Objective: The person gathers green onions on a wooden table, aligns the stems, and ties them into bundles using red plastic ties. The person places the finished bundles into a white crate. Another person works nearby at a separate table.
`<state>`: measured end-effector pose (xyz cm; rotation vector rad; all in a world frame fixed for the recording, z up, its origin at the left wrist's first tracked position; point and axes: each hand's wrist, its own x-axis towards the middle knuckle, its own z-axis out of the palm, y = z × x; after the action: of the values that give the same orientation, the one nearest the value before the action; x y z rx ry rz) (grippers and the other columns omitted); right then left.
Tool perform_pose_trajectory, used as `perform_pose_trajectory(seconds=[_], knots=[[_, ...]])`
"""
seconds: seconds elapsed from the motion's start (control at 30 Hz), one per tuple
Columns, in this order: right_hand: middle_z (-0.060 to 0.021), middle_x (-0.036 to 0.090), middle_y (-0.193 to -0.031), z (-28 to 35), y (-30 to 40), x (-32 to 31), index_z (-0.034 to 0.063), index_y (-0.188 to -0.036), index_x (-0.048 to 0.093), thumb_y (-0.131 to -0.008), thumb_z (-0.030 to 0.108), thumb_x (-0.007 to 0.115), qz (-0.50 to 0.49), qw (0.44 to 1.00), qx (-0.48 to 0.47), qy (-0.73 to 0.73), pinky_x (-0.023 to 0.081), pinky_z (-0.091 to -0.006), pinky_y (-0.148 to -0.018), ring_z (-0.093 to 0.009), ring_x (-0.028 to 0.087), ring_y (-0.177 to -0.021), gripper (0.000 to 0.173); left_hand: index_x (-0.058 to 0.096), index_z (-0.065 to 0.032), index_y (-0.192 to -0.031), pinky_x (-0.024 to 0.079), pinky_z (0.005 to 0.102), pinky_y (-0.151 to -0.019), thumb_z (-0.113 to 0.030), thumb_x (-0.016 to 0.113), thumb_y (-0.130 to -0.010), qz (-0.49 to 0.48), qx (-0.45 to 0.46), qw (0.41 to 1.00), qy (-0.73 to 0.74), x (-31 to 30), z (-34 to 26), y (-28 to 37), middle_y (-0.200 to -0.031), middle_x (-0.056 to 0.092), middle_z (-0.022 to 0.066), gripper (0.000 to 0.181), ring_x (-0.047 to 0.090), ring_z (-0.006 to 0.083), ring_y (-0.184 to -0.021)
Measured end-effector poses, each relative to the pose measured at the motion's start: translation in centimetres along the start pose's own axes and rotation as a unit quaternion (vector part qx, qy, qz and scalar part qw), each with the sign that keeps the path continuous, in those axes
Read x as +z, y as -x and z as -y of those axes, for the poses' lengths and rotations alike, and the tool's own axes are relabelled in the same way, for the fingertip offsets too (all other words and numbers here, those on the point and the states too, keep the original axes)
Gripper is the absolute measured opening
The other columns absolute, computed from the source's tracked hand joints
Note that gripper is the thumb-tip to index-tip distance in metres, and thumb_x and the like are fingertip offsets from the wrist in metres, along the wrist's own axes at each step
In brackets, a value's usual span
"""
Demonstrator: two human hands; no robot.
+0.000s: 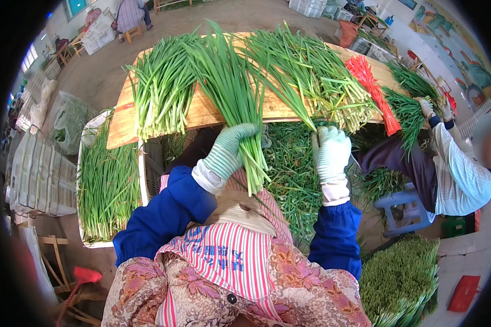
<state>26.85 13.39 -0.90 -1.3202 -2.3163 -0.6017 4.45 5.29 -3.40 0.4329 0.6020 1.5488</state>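
Observation:
My left hand (230, 149), in a striped white-and-green glove, is closed around a bunch of garlic chives (229, 90). Pale stalk ends stick out below the fist and the leaves fan out over the wooden board (122, 122). My right hand (331, 150), gloved alike, pinches a few chive stalks (298, 107) by their base at the board's near edge. Left of the held bunch lies a neat pile of chives (163, 90). A looser pile of chives (327, 77) spreads on the right side of the board.
Red plastic ties (370, 92) lie on the board's right part. A white crate (141, 175) full of chives stands at left. Leaf scraps (290, 184) cover the floor below. At right, a co-worker (454, 163) handles chives near a blue stool (405, 210) and stacked chives (399, 278).

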Motion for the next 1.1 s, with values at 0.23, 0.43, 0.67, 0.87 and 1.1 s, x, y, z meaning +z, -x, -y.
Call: perform_pose_trajectory(seconds=[0.23, 0.43, 0.67, 0.87, 1.1], knots=[[-0.0086, 0.059, -0.089, 4.7, 2.6, -1.1, 0.0085, -0.094, 0.06, -0.074, 0.015, 0.067, -0.218, 0.944, -0.069, -0.237, 0.043, -0.0392, -0.069, -0.027, 0.055, -0.078, 0.022, 0.059, -0.0004, -0.105, 0.057, 0.039, -0.071, -0.01, 0.061, -0.084, -0.007, -0.018, 1.0, -0.003, 0.1, 2.1, 0.7, -0.092, 0.065, 0.0121, 0.023, 0.065, 0.0241, -0.075], [-0.0137, 0.059, -0.094, 7.1, 3.1, -2.4, 0.0045, -0.099, 0.061, -0.07, 0.012, 0.065, -0.15, 0.919, -0.167, -0.325, 0.046, -0.04, -0.069, -0.03, 0.058, -0.078, 0.03, 0.059, 0.0026, -0.105, 0.055, 0.0337, -0.077, -0.009, 0.06, -0.084, 0.027, -0.054, 0.997, 0.051, -0.4, 2.3, 0.4, -0.092, 0.066, 0.0116, 0.024, 0.066, 0.0214, -0.081], [-0.0099, 0.061, -0.089, 4.3, 3.3, 0.3, -0.0003, -0.096, 0.062, -0.086, 0.005, 0.054, -0.085, 0.82, 0.053, -0.564, 0.046, -0.0271, -0.07, -0.016, 0.057, -0.075, 0.014, 0.058, 0.0059, -0.106, 0.055, 0.039, -0.082, -0.007, 0.057, -0.085, 0.055, -0.081, 0.991, 0.089, -1.0, 2.1, -0.2, -0.093, 0.066, 0.0152, 0.025, 0.066, 0.0263, -0.084], [-0.0063, 0.063, -0.082, 3.8, 2.0, 0.4, -0.0016, -0.103, 0.061, -0.086, 0.011, 0.06, 0.164, 0.679, 0.2, -0.687, 0.047, -0.025, -0.066, -0.012, 0.057, -0.071, 0.022, 0.057, 0.0061, -0.108, 0.054, 0.0402, -0.083, -0.007, 0.058, -0.085, 0.08, -0.07, 0.99, 0.093, -1.6, 1.6, -0.1, -0.094, 0.065, 0.0148, 0.027, 0.065, 0.0264, -0.083], [-0.0068, 0.064, -0.083, 4.5, 2.6, -0.2, -0.0037, -0.105, 0.059, -0.086, 0.006, 0.058, 0.175, 0.649, 0.184, -0.717, 0.049, -0.0242, -0.065, -0.012, 0.059, -0.071, 0.022, 0.057, 0.0062, -0.108, 0.054, 0.0399, -0.083, -0.009, 0.06, -0.083, 0.054, -0.093, 0.993, 0.055, -1.6, 1.1, 0.7, -0.093, 0.065, 0.0157, 0.03, 0.066, 0.0269, -0.083]])
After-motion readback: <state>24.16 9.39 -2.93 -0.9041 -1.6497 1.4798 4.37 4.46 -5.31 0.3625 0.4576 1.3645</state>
